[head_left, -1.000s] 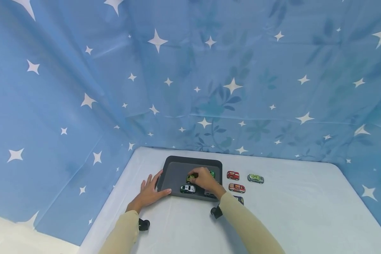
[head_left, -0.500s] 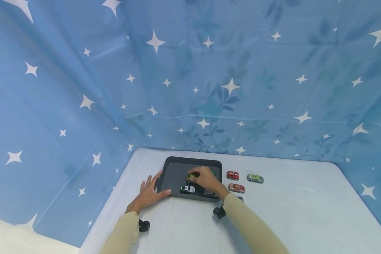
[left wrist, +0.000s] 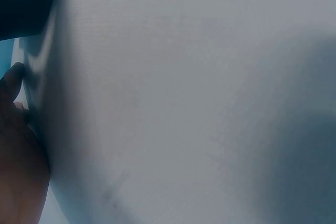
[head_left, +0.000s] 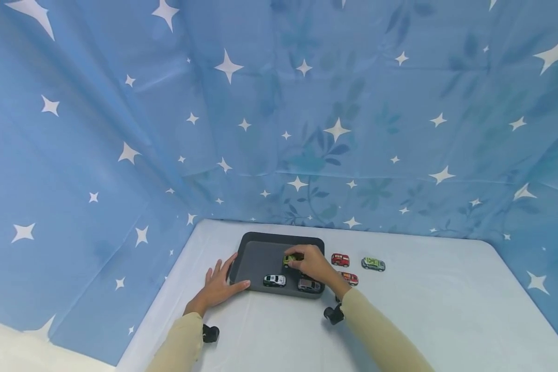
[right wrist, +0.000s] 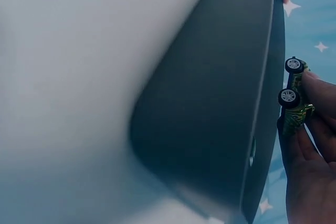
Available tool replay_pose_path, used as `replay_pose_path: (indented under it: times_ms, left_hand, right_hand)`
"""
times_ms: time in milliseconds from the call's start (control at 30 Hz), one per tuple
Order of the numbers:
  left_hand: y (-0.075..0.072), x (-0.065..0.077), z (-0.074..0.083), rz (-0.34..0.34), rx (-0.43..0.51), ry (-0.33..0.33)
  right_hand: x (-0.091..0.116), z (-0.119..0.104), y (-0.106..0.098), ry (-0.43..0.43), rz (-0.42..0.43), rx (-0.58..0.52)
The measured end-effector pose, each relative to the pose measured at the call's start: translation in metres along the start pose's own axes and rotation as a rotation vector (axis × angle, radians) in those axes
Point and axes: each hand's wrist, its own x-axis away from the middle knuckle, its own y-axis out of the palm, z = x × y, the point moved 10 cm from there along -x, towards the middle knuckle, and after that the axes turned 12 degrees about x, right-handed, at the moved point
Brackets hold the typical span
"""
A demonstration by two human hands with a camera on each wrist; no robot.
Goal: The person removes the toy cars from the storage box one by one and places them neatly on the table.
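Observation:
My right hand (head_left: 312, 262) pinches a yellow-green toy car (head_left: 290, 259) over the right half of a dark grey tray (head_left: 260, 249). In the right wrist view the toy car (right wrist: 295, 98) shows its wheels between thumb and fingers, beside the tray's wall (right wrist: 210, 87). The left hand (head_left: 217, 288) rests at the tray's left front corner, fingers spread and straight along the rim. Inside the tray, a white-and-green toy car (head_left: 274, 280) and a grey toy car (head_left: 309, 285) stand along the front side. The left wrist view catches only part of the left hand (left wrist: 21, 166).
To the right of the tray, on the white tabletop (head_left: 428, 299), stand a red toy car (head_left: 340, 259), an orange-red toy car (head_left: 350, 278) partly behind the right wrist, and a silver-green toy car (head_left: 373, 264). A blue starry curtain (head_left: 376, 129) hangs behind the table.
My right hand has moved a little to the right with the yellow-green toy car, uncovering the grey one and covering the green and dark blue ones. The left hand stays put.

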Motion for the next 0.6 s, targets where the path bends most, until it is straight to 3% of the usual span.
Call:
replay_pose_path:
  times_ms: [200,600]
  left_hand:
    - [0.006,0.002,-0.003,-0.008,0.008,-0.008]
    - [-0.001,0.002,0.005,0.008,0.021,0.022]
  right_hand:
    - [0.016,0.007,-0.018,0.023,0.012,-0.008]
    - [0.050,0.038,-0.052,0.114,0.060,-0.034]
